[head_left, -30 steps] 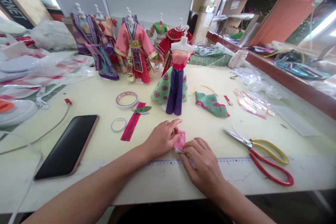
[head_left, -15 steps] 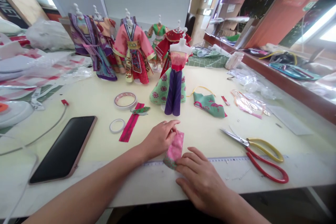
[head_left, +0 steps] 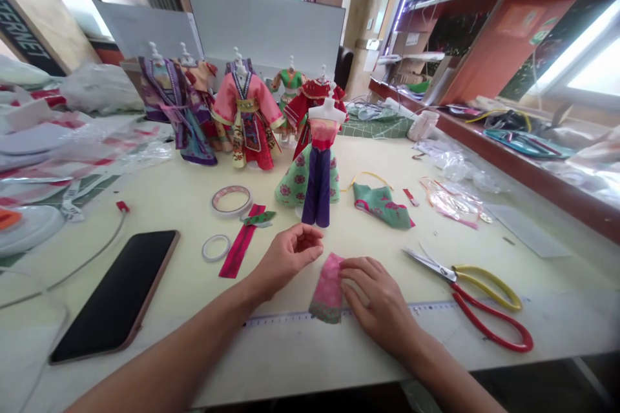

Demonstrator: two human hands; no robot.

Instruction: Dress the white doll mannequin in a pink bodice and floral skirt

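A small pink cloth piece (head_left: 328,281) with a grey-green patterned lower band lies near the table's front, across a ruler strip (head_left: 283,319). My right hand (head_left: 375,293) has its fingertips closed at the cloth's upper right edge. Left of the cloth and apart from it is my left hand (head_left: 288,257), its fingers loosely curled with a gap to the thumb and nothing between them. Just behind stands a small dress form (head_left: 328,111) in a pink-red top, purple trouser-like front and green flowered skirt (head_left: 293,177).
Red-and-yellow-handled scissors (head_left: 450,271) lie at right, behind them a green flowered cloth piece (head_left: 382,205). Left are a phone (head_left: 119,293), a tape roll (head_left: 231,200), a smaller roll (head_left: 216,248) and a magenta strip (head_left: 239,248). Several dressed forms (head_left: 247,110) stand behind.
My left hand has come off the cloth and moved slightly left, its fingers parting. My right hand has moved up along the cloth's right edge. The cloth now lies more spread. The view has tilted up.
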